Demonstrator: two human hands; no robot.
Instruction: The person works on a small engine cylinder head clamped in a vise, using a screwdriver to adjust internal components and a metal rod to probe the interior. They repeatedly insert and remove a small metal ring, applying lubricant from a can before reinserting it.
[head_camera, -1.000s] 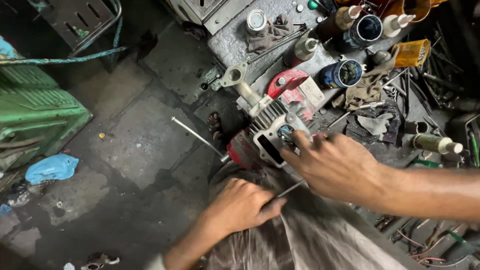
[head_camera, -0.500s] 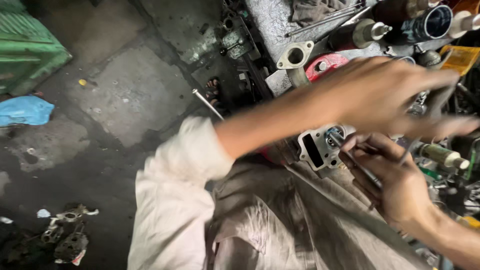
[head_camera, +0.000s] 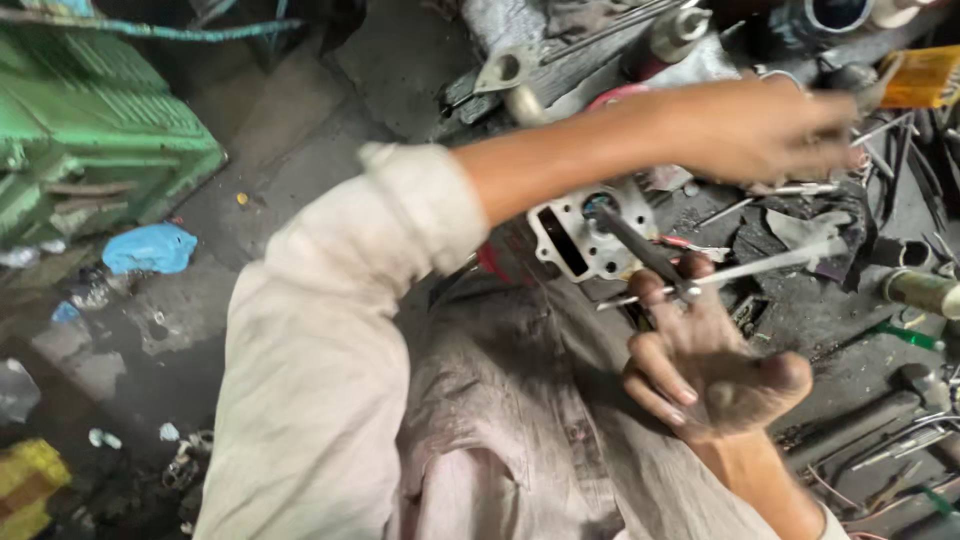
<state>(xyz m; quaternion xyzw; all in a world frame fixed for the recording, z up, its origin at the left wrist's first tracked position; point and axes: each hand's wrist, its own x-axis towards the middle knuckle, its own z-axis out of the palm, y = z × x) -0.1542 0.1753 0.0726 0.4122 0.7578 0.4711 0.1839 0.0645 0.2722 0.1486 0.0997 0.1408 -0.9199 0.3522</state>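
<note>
My left hand (head_camera: 770, 130) reaches across my body to the upper right, over a cluttered, greasy work surface; it is blurred, and I cannot tell whether it holds anything. My right hand (head_camera: 710, 365) is lower right, palm up, fingers pinching a thin metal rod (head_camera: 770, 263) and a dark flat tool (head_camera: 635, 240). The dark tool's tip points into a grey metal engine part (head_camera: 575, 240) with an opening, which sits just beyond my lap. My pale sleeve and shirt fill the lower middle.
A green metal machine (head_camera: 100, 130) stands at the left with a blue plastic bag (head_camera: 150, 248) on the dirty floor beside it. Cans, a yellow container (head_camera: 925, 75), a hammer (head_camera: 860, 420), rags and loose tools crowd the right side.
My left arm has swung from my lap across to the upper right. My right hand has pulled back from the engine part toward me, still gripping the thin tools. The view has shifted.
</note>
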